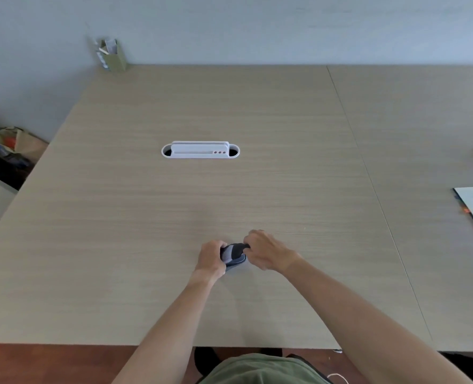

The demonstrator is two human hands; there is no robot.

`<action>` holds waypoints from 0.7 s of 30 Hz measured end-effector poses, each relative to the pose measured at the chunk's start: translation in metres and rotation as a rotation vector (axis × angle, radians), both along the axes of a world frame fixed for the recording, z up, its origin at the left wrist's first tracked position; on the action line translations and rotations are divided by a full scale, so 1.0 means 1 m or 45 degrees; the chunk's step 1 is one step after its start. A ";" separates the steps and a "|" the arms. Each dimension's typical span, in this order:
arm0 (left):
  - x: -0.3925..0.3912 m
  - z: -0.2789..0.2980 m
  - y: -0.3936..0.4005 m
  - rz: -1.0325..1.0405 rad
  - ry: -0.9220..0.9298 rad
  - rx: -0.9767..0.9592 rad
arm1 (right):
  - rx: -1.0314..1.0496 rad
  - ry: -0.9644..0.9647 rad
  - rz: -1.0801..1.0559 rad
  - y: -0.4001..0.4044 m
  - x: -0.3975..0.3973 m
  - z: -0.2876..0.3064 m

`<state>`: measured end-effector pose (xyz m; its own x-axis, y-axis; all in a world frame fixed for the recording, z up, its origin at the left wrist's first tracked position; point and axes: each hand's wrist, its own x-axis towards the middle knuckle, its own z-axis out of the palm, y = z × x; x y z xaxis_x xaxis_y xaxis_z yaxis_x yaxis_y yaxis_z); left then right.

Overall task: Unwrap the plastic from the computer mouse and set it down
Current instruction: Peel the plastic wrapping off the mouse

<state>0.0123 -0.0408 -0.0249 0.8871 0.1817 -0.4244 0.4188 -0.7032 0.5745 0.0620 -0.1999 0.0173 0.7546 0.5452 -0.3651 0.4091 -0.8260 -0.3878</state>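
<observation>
Both hands meet over the near middle of the wood-grain worktop (229, 112). The left hand (210, 259) curls its fingers around the left end of the dark computer mouse (234, 254), which sits low at the surface; whether it touches the worktop I cannot tell. The right hand (265, 252) has its fingers pressed together, pinching at the mouse's upper right end. A greyish sheen on the mouse may be the plastic, too blurred to make out. Farther back sits a white cable grommet (200, 150).
</observation>
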 end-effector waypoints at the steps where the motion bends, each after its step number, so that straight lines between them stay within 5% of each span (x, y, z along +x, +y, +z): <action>1: 0.000 0.000 0.001 0.004 0.010 -0.008 | -0.016 0.007 0.022 0.002 -0.003 -0.002; 7: -0.002 -0.002 0.003 0.030 0.037 -0.023 | -0.207 -0.128 0.014 -0.018 0.000 -0.001; 14: -0.002 -0.002 0.003 0.044 0.010 -0.045 | -0.045 -0.149 0.113 0.003 -0.001 0.000; 21: -0.003 0.004 0.005 -0.042 0.049 0.005 | -0.184 -0.201 0.038 -0.016 0.010 -0.003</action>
<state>0.0097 -0.0359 -0.0206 0.8757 0.1542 -0.4575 0.4170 -0.7191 0.5559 0.0724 -0.2159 0.0142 0.7929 0.5186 -0.3198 0.4805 -0.8550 -0.1952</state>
